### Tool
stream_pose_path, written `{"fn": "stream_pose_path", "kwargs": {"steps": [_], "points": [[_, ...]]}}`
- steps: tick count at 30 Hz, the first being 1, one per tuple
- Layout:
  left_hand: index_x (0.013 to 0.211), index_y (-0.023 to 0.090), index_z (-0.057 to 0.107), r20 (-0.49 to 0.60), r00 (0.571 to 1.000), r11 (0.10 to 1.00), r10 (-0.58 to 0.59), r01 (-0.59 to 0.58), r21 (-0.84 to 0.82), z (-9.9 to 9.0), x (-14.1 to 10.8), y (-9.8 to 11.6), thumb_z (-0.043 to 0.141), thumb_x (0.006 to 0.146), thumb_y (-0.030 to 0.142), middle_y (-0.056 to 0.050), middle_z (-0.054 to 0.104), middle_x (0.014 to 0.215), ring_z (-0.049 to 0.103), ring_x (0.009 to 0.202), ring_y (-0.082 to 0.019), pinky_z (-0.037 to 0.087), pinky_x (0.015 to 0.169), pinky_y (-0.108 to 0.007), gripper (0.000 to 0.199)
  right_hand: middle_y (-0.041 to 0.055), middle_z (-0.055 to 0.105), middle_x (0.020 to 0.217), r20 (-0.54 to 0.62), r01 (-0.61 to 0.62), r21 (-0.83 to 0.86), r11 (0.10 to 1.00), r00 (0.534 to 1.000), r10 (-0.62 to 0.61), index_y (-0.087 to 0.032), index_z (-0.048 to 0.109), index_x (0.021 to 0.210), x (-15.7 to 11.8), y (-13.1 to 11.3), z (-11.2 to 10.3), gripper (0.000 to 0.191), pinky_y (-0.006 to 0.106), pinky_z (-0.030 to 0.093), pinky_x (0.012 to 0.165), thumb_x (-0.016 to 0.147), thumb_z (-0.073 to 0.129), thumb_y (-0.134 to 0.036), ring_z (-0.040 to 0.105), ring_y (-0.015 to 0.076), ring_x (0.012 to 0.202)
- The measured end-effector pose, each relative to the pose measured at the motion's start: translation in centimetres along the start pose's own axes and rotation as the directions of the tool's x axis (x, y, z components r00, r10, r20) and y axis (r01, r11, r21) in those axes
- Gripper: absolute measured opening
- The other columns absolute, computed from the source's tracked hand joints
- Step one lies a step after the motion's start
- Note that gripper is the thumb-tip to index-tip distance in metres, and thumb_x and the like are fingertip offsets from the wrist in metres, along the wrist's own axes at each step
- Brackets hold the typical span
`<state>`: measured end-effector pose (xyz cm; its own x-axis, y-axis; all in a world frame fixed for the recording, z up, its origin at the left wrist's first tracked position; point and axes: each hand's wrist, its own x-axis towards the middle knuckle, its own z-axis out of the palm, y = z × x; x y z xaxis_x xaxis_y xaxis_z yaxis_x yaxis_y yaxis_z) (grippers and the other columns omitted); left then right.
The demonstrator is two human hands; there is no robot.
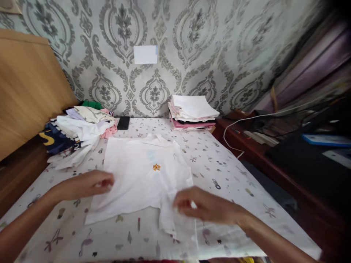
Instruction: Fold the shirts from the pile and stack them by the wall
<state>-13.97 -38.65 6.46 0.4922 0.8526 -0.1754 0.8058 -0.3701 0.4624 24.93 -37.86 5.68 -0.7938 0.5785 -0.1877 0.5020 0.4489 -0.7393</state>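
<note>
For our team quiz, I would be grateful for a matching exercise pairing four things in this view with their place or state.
Column one:
1. White shirt
2. Clothes heap
3. Folded stack
4. Flat rectangular object

Column two:
A. Farthest right of the four, near the patterned wall
B. Black, between heap and stack
C. Spread out, orange print showing
D. Farthest left, near the wooden panel

Right pairs: 1-C, 2-D, 3-A, 4-B.

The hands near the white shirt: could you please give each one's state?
Left hand: partly open, nothing visibly held.
Right hand: blurred near the shirt; grip cannot be told.
</note>
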Motion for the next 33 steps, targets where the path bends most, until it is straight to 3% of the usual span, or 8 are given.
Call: {"fn": "stream_pose_path", "kwargs": {"steps": [4, 8, 12, 17, 23, 26, 28, 33], "points": [[0.121, 0.022, 0.059, -0.326, 0.945, 0.993, -0.018, -0.021, -0.114, 2.9, 6.7, 0.8, 0.036, 0.096, 0.040, -0.010, 0.067, 0.124, 0.062, 0.116, -0.024, 0.049, 0.099, -0.037, 0.038, 0.0109, 0.069, 0.118, -0.320, 0.153, -0.161, 0.975, 0.927, -0.198, -0.021, 0.066, 0.117, 8.9, 2.9, -0.9, 0.032, 0.040, 0.050, 0.097, 0.100, 0.042, -0.034, 0.063, 0.0228, 0.111], [0.144, 0.014, 0.042, -0.321, 0.946, 0.995, -0.040, 0.067, 0.073, 6.3, 11.7, -1.0, 0.035, 0.097, 0.047, -0.018, 0.040, 0.157, 0.034, 0.147, -0.028, 0.028, 0.120, -0.048, 0.057, 0.0151, 0.054, 0.146, -0.310, 0.102, -0.397, 0.912, 0.921, -0.238, -0.018, 0.056, 0.137, 15.3, 6.7, -0.8, 0.042, 0.047, 0.038, 0.115, 0.100, 0.041, -0.032, 0.046, 0.0260, 0.139], [0.147, 0.015, 0.039, -0.337, 0.921, 0.945, -0.195, 0.268, 0.188, 5.8, 12.2, -7.0, 0.033, 0.098, 0.051, -0.018, 0.031, 0.162, 0.023, 0.152, -0.029, 0.018, 0.122, -0.053, 0.062, 0.0118, 0.051, 0.151, -0.385, -0.077, -0.515, 0.853, 0.911, -0.151, -0.022, 0.053, 0.142, 15.6, 12.0, -3.2, 0.046, 0.050, 0.032, 0.118, 0.101, 0.040, -0.038, 0.043, 0.0247, 0.141], [0.140, 0.014, 0.045, -0.472, 0.851, 0.917, -0.229, 0.352, 0.189, 2.3, 11.2, -13.8, 0.031, 0.097, 0.044, -0.019, 0.046, 0.152, 0.039, 0.144, -0.029, 0.031, 0.116, -0.048, 0.054, 0.0137, 0.047, 0.153, -0.587, -0.417, -0.471, 0.777, 0.806, 0.077, -0.019, 0.053, 0.142, 13.2, 17.0, -7.0, 0.046, 0.049, 0.033, 0.116, 0.100, 0.038, -0.033, 0.040, 0.0275, 0.144], [0.125, 0.013, 0.055, -0.567, 0.795, 0.939, -0.216, 0.329, 0.104, -0.7, 14.1, -15.7, 0.042, 0.088, 0.031, -0.018, 0.057, 0.135, 0.048, 0.131, -0.031, 0.035, 0.113, -0.045, 0.043, 0.0174, 0.057, 0.141, -0.656, -0.487, -0.369, 0.792, 0.740, 0.149, -0.012, 0.050, 0.139, 14.7, 15.2, -8.0, 0.050, 0.047, 0.035, 0.110, 0.099, 0.042, -0.040, 0.050, 0.0303, 0.131], [0.094, 0.018, 0.062, -0.532, 0.809, 0.939, -0.251, 0.337, 0.069, -2.1, 15.5, -15.9, 0.053, 0.078, 0.030, -0.013, 0.067, 0.105, 0.059, 0.109, -0.031, 0.044, 0.102, -0.043, 0.022, 0.0176, 0.058, 0.138, -0.652, -0.507, -0.387, 0.770, 0.741, 0.161, -0.012, 0.047, 0.140, 17.1, 13.8, -8.9, 0.055, 0.043, 0.038, 0.106, 0.095, 0.051, -0.043, 0.051, 0.0309, 0.128], [0.077, 0.021, 0.057, -0.530, 0.809, 0.942, -0.253, 0.330, 0.055, -2.6, 16.0, -15.9, 0.055, 0.075, 0.028, -0.009, 0.065, 0.091, 0.060, 0.100, -0.029, 0.046, 0.096, -0.041, 0.008, 0.0163, 0.063, 0.129, -0.629, -0.520, -0.422, 0.743, 0.758, 0.173, -0.014, 0.057, 0.128, 18.4, 13.4, -9.5, 0.041, 0.040, 0.041, 0.101, 0.095, 0.051, -0.038, 0.054, 0.0297, 0.122], [0.080, 0.023, 0.049, -0.603, 0.758, 0.954, -0.249, 0.300, -0.017, -2.4, 16.0, -15.7, 0.047, 0.081, 0.025, -0.010, 0.061, 0.105, 0.054, 0.111, -0.027, 0.040, 0.103, -0.040, 0.003, 0.0162, 0.068, 0.117, -0.662, -0.570, -0.418, 0.707, 0.725, 0.193, -0.017, 0.063, 0.112, 19.6, 14.1, -10.0, 0.028, 0.042, 0.041, 0.095, 0.099, 0.041, -0.026, 0.058, 0.0297, 0.112]]}}
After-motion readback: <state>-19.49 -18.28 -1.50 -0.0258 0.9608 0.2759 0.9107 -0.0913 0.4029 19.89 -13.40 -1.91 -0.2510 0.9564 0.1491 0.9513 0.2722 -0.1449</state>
